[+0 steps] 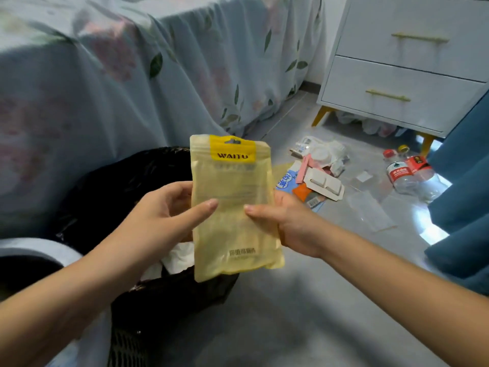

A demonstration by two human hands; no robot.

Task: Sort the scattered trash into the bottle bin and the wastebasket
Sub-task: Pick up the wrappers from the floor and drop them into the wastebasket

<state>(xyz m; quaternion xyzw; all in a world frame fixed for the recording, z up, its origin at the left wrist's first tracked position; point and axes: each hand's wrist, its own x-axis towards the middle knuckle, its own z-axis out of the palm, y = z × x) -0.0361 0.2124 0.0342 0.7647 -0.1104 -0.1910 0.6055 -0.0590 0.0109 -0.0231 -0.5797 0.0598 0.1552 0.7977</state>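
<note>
A: What have the hands got?

B: A flat yellow zip pouch, translucent plastic with a brighter yellow header and a hang hole at the top. It is held upright between both hands, over the near rim of the black wastebasket, which has a dark liner and some white paper inside.

A: How are the fingers set?

B: The left hand pinches the pouch's left edge, thumb across the front and fingers behind. The right hand does the same on the right edge, thumb on the front and the rest hidden behind the plastic.

A: How will it handle?

B: I'd judge it very light and floppy. It looks thin and glossy, so probably slippery, and likely to flutter or drift if let go from high up. Nothing about it looks fragile. An edge pinch near the middle, as here, seems enough; the stiffer header would also be a good hold.

A: And the rest of the trash?

B: On the floor near the white nightstand: a heap of card and paper packaging, and well to its right, clear plastic bottles with red labels. Those look light too, but rounder and springy, best taken round the body.
</note>
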